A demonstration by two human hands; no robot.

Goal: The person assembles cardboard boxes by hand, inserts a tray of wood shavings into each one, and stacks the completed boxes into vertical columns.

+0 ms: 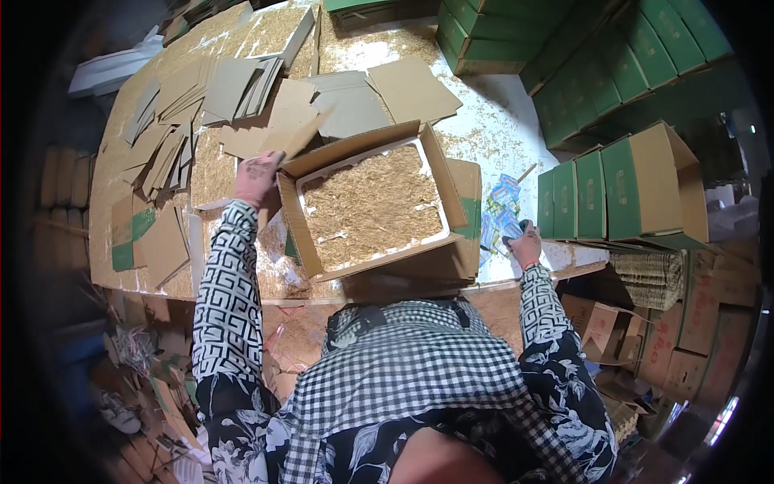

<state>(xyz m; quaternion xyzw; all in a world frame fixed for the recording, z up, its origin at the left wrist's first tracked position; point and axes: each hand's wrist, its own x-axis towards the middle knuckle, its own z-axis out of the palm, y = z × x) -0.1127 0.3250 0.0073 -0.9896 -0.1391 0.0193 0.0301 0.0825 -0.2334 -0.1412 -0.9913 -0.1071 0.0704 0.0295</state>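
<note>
Holding on with the left hand (256, 176), the person is gripping the left flap of an open brown box (372, 206) that is sitting on the table (500, 129) right in front of them. Over on the other side, the right hand (526, 242) is closing around a small dark thing by the table edge; I cannot tell what that thing is. The box is already looking full of dry straw-like stuffing (372, 203), packed flat inside a pale liner, but its flaps are standing open, so the closing seems to be not yet done. Just beside the right hand, some little blue and white packets (501, 211) are lying on the table. To the right, a row of boxes with green sides (601, 194) is standing up, one of them with its brown top open. On the left, many flat brown card pieces (173, 145) are lying in loose heaps, a few with green parts, and more straw is spread under them. Farther back, at the top, closed green boxes (613, 56) are sitting stacked together in big piles.
</note>
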